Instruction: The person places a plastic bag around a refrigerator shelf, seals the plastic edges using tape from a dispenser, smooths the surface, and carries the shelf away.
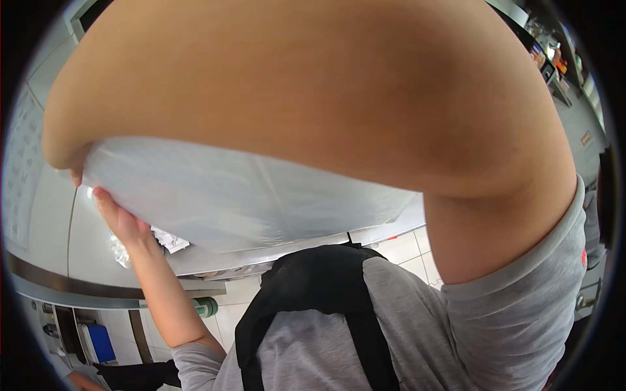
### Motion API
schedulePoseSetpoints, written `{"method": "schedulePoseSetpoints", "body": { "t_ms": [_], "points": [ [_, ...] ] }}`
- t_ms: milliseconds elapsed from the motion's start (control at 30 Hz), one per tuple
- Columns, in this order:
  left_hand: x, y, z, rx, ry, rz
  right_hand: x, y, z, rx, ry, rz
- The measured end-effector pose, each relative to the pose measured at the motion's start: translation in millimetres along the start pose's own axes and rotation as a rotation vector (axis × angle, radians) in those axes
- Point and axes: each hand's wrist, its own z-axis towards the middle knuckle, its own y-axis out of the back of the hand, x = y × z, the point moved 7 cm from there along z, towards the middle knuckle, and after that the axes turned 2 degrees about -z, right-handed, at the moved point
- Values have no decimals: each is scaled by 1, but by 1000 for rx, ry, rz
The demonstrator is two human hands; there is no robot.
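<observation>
A large translucent white plastic bag or sheet (248,189) stretches under my raised right forearm, with a faint seam running down it. My left hand (125,220) is at its left edge, the thumb and fingers closed against the plastic. Crossing the whole top of the view, my right arm hides much of the scene. Its far end, my right hand (75,171), sits at the bag's upper left corner, close to my left hand. Only a bit of a finger shows there, so its grip is hidden.
Crumpled white wrapping (171,240) lies on the pale worktop (49,221) beside my left wrist. Below are a green round object (206,306) and a blue folder-like item (101,343). Another person's arm (83,381) shows at lower left. Shelves with goods (551,52) stand upper right.
</observation>
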Motion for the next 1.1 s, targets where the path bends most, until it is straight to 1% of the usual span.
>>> {"method": "schedulePoseSetpoints", "body": {
  "t_ms": [33,100,133,167,267,367,433,500,533,567,600,633,667,700,733,767,800,833,867,933,967,1033,1100],
  "points": [
    [7,-5,-6,-13,-2,5,0,-1,-2,-1,6,-4],
    [24,-8,-22,-66,-95,8,-1,-4,-7,-6,15,-4],
    [33,-7,-29,-41,-110,5,-2,-5,-10,-10,14,-8],
    [43,-5,-35,-43,-105,8,-4,-6,-13,-14,16,-9],
    [58,-10,-50,-57,-173,44,-10,-6,-30,-28,12,-22],
    [58,-33,-57,-37,-190,102,-18,-6,-54,-61,4,-37],
    [67,-15,-59,-16,-142,73,-25,1,-83,-118,7,-51],
    [70,1,-57,-36,-132,78,-49,13,-132,-69,-84,-37],
    [70,9,-56,-32,-134,112,-67,18,-167,118,-210,-1],
    [69,7,-57,-25,-133,99,-76,35,-210,80,-286,30],
    [66,5,-56,-38,-113,79,-86,50,-250,22,-328,-85],
    [65,4,-55,-52,-95,58,-112,55,-291,-18,-464,1],
    [65,8,-54,-53,-75,71,-125,62,-328,-95,-465,7],
    [62,9,-54,-52,-82,54,-141,59,-369,-275,-602,158],
    [62,9,-52,-66,-33,81,-154,47,-408,-459,-732,312],
    [61,10,-51,-77,17,111,-158,26,-434,-601,-750,629],
    [59,7,-50,-47,36,126,-162,5,-459,-775,-667,692],
    [57,12,-48,-42,29,119,-158,-18,-462,-1025,-655,953],
    [55,19,-47,-24,34,159,-157,-38,-457,-1161,-637,1056],
    [50,23,-47,5,34,209,-173,-85,-460,-1339,-694,1197],
    [48,25,-46,-8,46,173,-169,-91,-450,-1351,-688,1202],
    [44,23,-45,-8,52,141,-163,-95,-435,-1547,-579,1252],
    [42,25,-45,-58,51,192,-162,-95,-429,-1581,-566,1250]
  ]
}}
